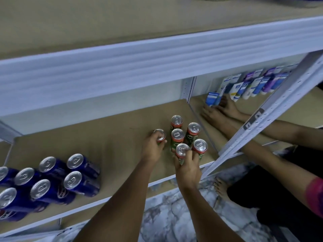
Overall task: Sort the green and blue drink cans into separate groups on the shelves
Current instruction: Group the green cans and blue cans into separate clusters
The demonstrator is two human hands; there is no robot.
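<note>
Several blue cans (73,182) stand grouped at the left of the brown shelf board (113,145). Several green cans with red rims (193,131) cluster at the shelf's right end. My left hand (152,149) grips one green can (159,134) just left of that cluster. My right hand (187,168) grips another green can (182,151) at the cluster's front edge. Both held cans are upright, their bodies mostly hidden by my fingers.
A white shelf beam (157,63) runs overhead and a slanted white upright (272,116) stands at the right. Beyond it, another person's hands (220,110) handle blue and white packages (253,86). Their bare foot (221,187) rests on the marbled floor.
</note>
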